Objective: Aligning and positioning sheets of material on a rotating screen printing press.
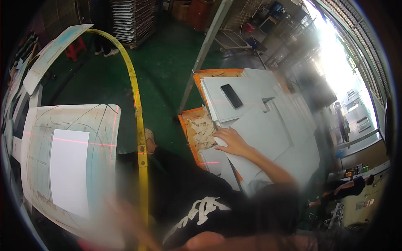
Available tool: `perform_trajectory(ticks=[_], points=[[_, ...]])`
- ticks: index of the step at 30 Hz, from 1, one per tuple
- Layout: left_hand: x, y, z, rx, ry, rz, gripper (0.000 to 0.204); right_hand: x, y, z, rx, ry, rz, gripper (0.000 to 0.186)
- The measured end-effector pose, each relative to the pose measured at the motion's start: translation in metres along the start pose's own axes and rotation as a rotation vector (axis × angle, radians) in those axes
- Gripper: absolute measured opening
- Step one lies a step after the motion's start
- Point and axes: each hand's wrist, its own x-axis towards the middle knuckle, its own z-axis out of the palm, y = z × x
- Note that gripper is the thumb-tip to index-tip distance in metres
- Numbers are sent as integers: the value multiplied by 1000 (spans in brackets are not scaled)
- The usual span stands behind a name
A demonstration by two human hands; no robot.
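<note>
My right hand [231, 141] rests on the edge of a stack of white sheets [264, 129], its fingers spread over the sheet nearest me. Beside that edge lie crumpled cream-coloured scraps [203, 130] in an orange-rimmed tray [189, 136]. My left hand [121, 211] is smeared by motion at the lower left, near the right edge of a pale, stained board [102, 125]; its fingers cannot be made out. On that board lies a white rectangular sheet [69, 167], crossed by a red laser line.
A dark phone [231, 96] lies on the stacked sheets. A yellow curved bar [140, 108] runs between the board and my legs. Further off are a metal post [207, 50], a stacked rack [124, 21], a red stool [75, 49] and a person [354, 186] at the right.
</note>
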Motion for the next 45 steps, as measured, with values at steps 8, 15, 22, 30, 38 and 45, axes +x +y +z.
perform_trajectory(ticks=[8, 15, 22, 30, 38, 45], points=[[-23, -20, 7, 77, -177, -57, 35, -4, -2, 2, 61, -97, 127, 44], [-22, -16, 9, 114, -183, -25, 35, -8, -1, 4, 125, -60, 130, 43], [-19, -11, 11, 107, -159, 15, 34, -3, -3, -2, 144, -63, 116, 41], [-12, -22, 17, 156, -108, 204, 34, -13, 9, 12, 87, 155, 80, 35], [56, -15, 104, -461, 812, 1106, 30, -20, 0, -18, -115, 689, -130, 21], [39, 63, 62, -285, -93, 588, 31, -27, -4, -58, -258, 689, -316, 17]])
